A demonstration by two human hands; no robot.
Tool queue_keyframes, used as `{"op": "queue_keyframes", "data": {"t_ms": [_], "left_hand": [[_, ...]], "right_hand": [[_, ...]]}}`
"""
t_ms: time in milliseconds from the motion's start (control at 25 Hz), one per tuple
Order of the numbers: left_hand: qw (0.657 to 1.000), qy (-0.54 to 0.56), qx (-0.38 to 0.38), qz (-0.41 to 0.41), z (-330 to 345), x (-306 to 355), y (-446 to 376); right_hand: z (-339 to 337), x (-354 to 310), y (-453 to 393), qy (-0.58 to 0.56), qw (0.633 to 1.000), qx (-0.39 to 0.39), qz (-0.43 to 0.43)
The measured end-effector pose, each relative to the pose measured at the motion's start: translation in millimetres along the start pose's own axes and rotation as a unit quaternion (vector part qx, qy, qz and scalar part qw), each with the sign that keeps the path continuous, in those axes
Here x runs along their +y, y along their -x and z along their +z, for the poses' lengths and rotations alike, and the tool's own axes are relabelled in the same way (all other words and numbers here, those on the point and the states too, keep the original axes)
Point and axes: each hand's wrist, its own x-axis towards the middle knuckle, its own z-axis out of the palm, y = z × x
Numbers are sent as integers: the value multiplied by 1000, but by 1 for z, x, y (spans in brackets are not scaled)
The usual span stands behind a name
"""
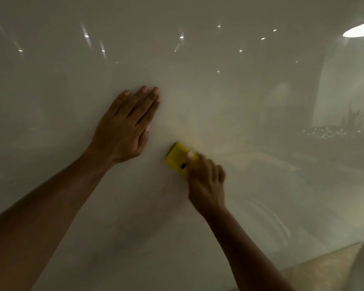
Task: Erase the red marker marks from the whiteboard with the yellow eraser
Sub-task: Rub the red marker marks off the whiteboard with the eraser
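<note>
— Was there any writing or a brand name you could read?

— None that could be made out. The eraser [179, 158] was plain yellow with one small dark spot on its face, too blurred to read. The whiteboard [198, 91] was glossy and showed only reflected ceiling lights and a dim room; no red marks could be made out on it.

— Where did the eraser sit relative to the hands?

— The right hand [206, 183] was closed around its lower right end, one fingertip lying over the top, pressing it against the board. Hand and eraser were both smeared with blur. The left hand [126, 127] lay flat on the board, fingers straight and together, holding nothing, up and to the left of the eraser. The eraser was just beside the base of that thumb, not touching.

— And the two hands?

— Apart, with the eraser between them.
</note>
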Motion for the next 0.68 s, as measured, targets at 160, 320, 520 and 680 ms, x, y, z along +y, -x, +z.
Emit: {"op": "queue_keyframes", "data": {"t_ms": [160, 320, 520, 680], "left_hand": [[999, 4, -7, 32, 1, -1, -4], [1000, -6, -4, -7, 3, 19, -9], [1000, 7, -20, 13, 9, 42, -21], [997, 31, -25, 60, 10, 56, -43]], "right_hand": [[-7, 35, -8, 13, 976, 43, 212], [8, -3, 10, 15, 1000, 11, 9], [-13, 59, -8, 48, 986, 20, 160], [-4, 43, 9, 73, 990, 28, 114]]}}
